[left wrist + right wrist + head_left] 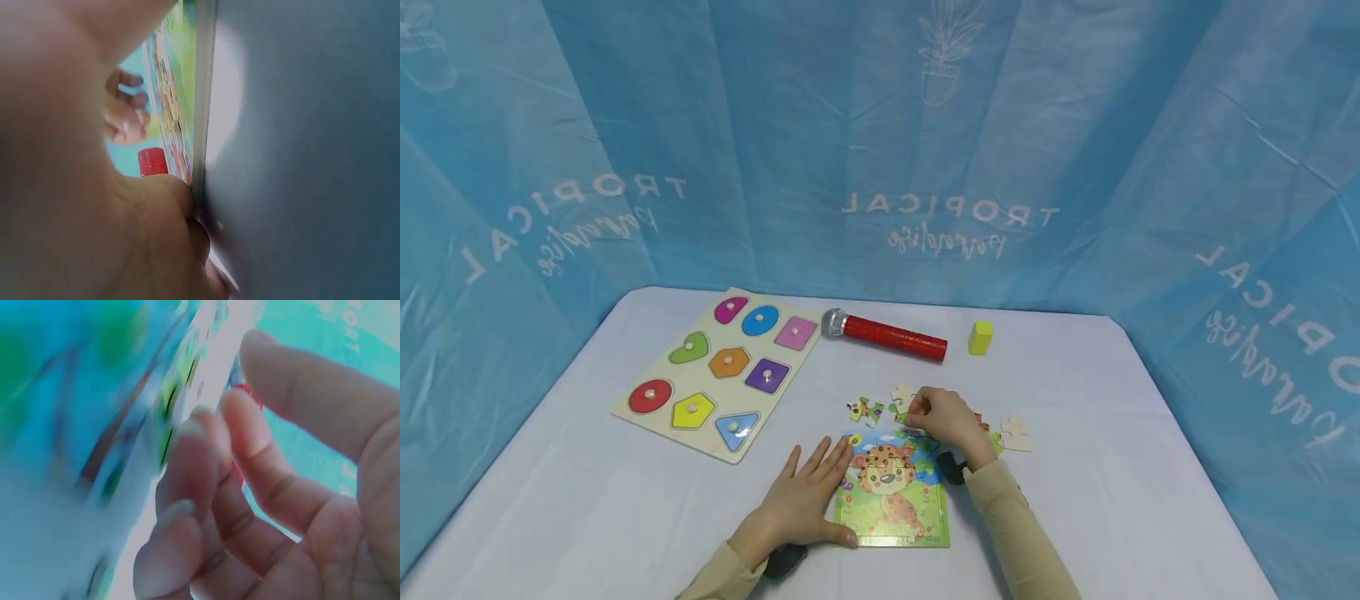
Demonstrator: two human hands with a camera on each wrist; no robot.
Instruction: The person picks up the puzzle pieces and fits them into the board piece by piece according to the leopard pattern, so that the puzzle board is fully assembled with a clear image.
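The leopard puzzle (891, 492) lies at the lower centre of the head view. The left hand (805, 500) rests along its left edge, fingers straight and thumb spread. Over its top edge, the right hand (947, 417) has bent fingers, its thumb apart from them, among loose puzzle pieces (867, 410). Farther up the tabletop (1112, 467) are a red microphone (895, 336), upper centre, a yellow block (980, 338) to its right, and a shape board (688, 379) at left.
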